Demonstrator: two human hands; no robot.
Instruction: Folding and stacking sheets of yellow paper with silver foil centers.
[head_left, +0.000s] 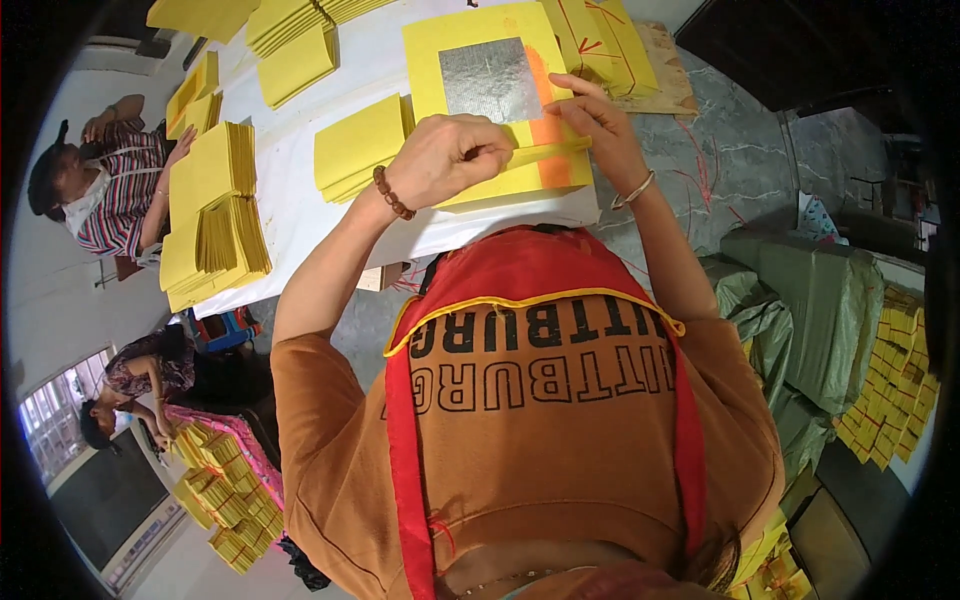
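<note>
A stack of yellow paper sheets (470, 60) lies on the white table (300, 160); the top sheet bears a silver foil square (490, 80) and an orange stripe (545, 130). My left hand (450, 155), a bead bracelet on its wrist, pinches the near edge of the top sheet, which is folded or rolled into a narrow strip. At the right end of that fold my right hand (595, 125), wearing a bangle, holds the same sheet.
More yellow paper stacks (215, 215) cover the table, with tied bundles (605, 40) at the far right. A person in a striped top (115, 190) sits at the left; another (140, 385) bends over bundles lower left. Green sacks (810, 320) stand right.
</note>
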